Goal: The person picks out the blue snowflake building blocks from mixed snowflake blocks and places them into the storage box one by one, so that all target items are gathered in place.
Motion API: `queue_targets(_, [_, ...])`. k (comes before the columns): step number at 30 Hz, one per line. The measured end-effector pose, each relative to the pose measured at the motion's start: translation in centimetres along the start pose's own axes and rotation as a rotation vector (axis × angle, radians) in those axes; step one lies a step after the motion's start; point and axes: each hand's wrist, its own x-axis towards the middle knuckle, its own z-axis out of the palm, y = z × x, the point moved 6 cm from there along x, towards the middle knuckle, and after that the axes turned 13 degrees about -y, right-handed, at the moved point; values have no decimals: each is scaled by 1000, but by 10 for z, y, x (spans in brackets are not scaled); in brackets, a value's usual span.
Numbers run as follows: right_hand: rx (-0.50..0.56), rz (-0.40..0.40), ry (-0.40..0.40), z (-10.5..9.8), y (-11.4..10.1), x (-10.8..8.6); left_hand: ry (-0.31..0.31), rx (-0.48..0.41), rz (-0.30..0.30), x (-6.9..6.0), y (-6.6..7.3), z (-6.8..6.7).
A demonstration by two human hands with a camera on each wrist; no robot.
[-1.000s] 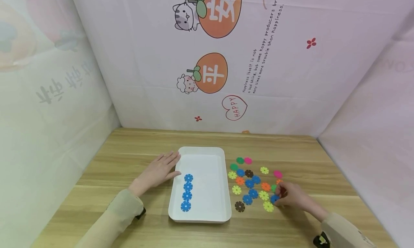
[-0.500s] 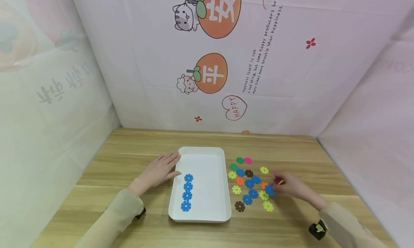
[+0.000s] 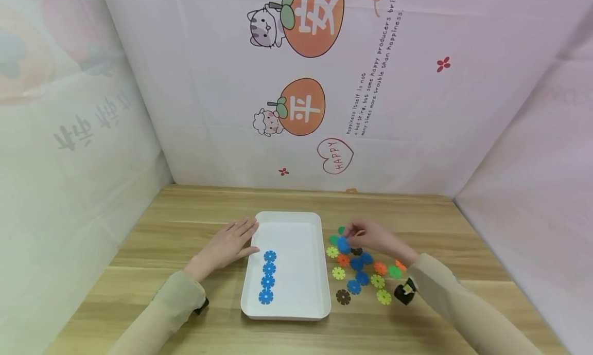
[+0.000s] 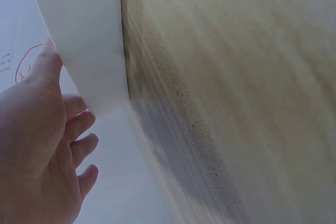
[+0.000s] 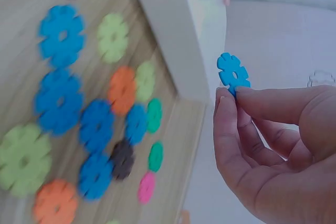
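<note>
My right hand [image 3: 377,237] pinches a blue snowflake disc [image 5: 228,64] between thumb and fingertips, above the loose discs and right of the white tray [image 3: 298,272]. The right wrist view shows that disc lifted off the table, tilted on edge. My left hand [image 3: 226,245] rests against the tray's left rim with its fingers extended. Seen from the left wrist, the thumb lies along the tray's edge and the other fingers bend loosely beside its wall. Inside the tray, several blue discs [image 3: 268,285] stand in one column along the left side.
Loose snowflake discs lie right of the tray, among them yellow [image 3: 383,300], orange [image 3: 380,271], green [image 3: 395,274], brown [image 3: 343,300] and several blue ones. The wooden table [image 3: 208,195] meets a printed cloth wall [image 3: 222,154] at the back.
My right hand has gone from the right side of the loose discs leftward and away from me, carrying the blue snowflake disc toward the tray. The left hand stays put.
</note>
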Motion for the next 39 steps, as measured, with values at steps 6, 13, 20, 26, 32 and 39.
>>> queue_targets(6, [-51,-47,-6,11,-21,31,3,-11,3,0,0,1])
queue_targets(13, [-35,-12,-49,28,-43,63,-4,-21,10,0,0,0])
queue_targets(20, [-65,-53,-76,48,-63,93,-2,-20,5,1,0,0])
queue_targets(26, [-47,-17,-83,61,-72,111,-12,-24,-6,3,-2,4])
queue_targets(32, [-55,5,-85,74,-76,130,0,-10,-4,3,-2,4])
queue_targets(39, [-92,-7,-91,85,-77,146,-3,-16,-5,2,-2,3])
